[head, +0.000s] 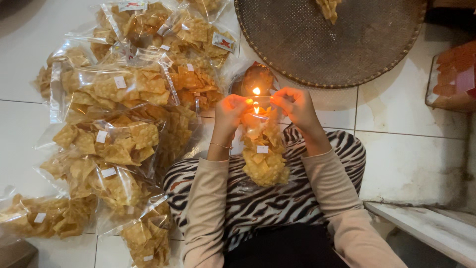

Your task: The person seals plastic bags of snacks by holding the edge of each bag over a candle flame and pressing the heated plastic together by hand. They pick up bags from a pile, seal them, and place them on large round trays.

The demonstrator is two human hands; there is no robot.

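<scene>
A person's left hand [232, 111] and right hand [292, 106] pinch the mouth of a chip-filled plastic bag [263, 159] over a small flame [256, 92] above the lap, where lingering could melt through the plastic or singe fingers.

Heap of filled snack bags [119, 124] crowding the left, woven tray [337, 44] ahead, bare floor tiles [411, 159] open rightward

Your view is moderately lit and warm in tone. The small open flame [256, 91] glows orange onto your left hand [231, 111] and right hand [296, 105], overexposing the fingertips. Glare streaks the clear plastic bags of yellow chips [119, 89]. Corners darken; focus is slightly soft throughout.
</scene>
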